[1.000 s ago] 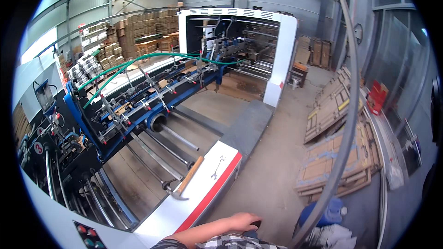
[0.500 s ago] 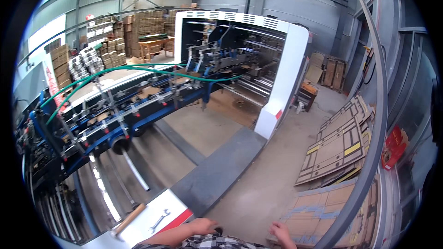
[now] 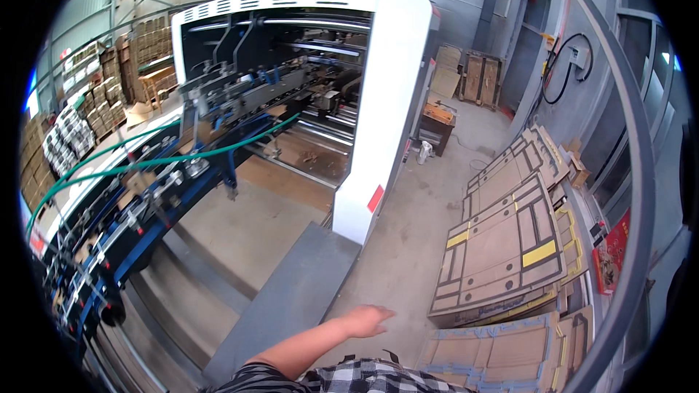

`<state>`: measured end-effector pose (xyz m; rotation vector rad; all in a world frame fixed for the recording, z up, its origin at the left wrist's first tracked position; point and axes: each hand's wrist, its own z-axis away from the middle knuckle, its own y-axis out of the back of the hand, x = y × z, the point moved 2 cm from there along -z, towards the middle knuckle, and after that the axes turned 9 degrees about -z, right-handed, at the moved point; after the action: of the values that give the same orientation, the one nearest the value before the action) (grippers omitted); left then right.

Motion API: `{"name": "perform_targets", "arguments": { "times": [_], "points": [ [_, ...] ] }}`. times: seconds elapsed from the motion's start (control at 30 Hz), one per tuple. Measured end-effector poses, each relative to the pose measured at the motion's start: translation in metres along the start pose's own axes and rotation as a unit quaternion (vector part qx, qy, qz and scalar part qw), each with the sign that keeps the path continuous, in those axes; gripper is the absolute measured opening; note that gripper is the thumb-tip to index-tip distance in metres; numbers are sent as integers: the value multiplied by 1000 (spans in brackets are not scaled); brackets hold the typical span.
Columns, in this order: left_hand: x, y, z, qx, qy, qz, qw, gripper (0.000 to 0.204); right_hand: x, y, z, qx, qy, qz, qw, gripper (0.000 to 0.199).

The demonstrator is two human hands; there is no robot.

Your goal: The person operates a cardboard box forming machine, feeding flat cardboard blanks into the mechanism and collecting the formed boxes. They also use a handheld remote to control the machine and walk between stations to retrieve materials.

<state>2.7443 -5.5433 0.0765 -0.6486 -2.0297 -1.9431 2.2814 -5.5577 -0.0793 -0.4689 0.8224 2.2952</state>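
My left hand (image 3: 368, 321) reaches out in front of my body, over the floor. Its fingers point right, stretched and a little apart, with nothing in them. Nearest to it is the dark grey flat step (image 3: 295, 295) along the side of the large machine. Right of the hand lean flat die boards (image 3: 502, 240) with black and yellow strips, and nothing touches them. My right hand is outside the picture.
The machine's white frame (image 3: 389, 102) rises ahead, with a blue rail assembly (image 3: 156, 222) and green hoses (image 3: 145, 161) on the left. A small table (image 3: 438, 127) stands beyond it. Blue-edged boards (image 3: 488, 353) lie low right, near a red box (image 3: 611, 255). A grey curved bar crosses the right side.
My view has moved forward and turned right, toward the machine's white frame. My left arm has stretched out further. My right hand, the wrench and the hammer have left the picture.
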Motion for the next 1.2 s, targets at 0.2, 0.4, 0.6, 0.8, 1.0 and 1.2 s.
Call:
{"name": "perform_targets", "arguments": {
  "times": [0.2,0.4,0.6,0.8,1.0,1.2],
  "points": [
    [-89,-34,-226,-121,34,-40,991,51,-114,78,-162,1,-46,-39,998,44],
    [-187,-42,-346,-184,152,43,970,48,-326,233,-389,15,57,72,996,43],
    [-262,30,-511,-129,242,9,962,57,-661,367,-615,97,356,-125,921,30],
    [-379,47,-711,-157,188,41,969,58,-775,379,-726,82,323,46,942,34],
    [-447,126,-1026,-151,36,-31,987,53,-686,403,-792,-21,-27,106,994,47],
    [-509,133,-1293,-133,-75,4,988,53,-781,483,-904,-6,-124,4,992,46]
  ]
}}
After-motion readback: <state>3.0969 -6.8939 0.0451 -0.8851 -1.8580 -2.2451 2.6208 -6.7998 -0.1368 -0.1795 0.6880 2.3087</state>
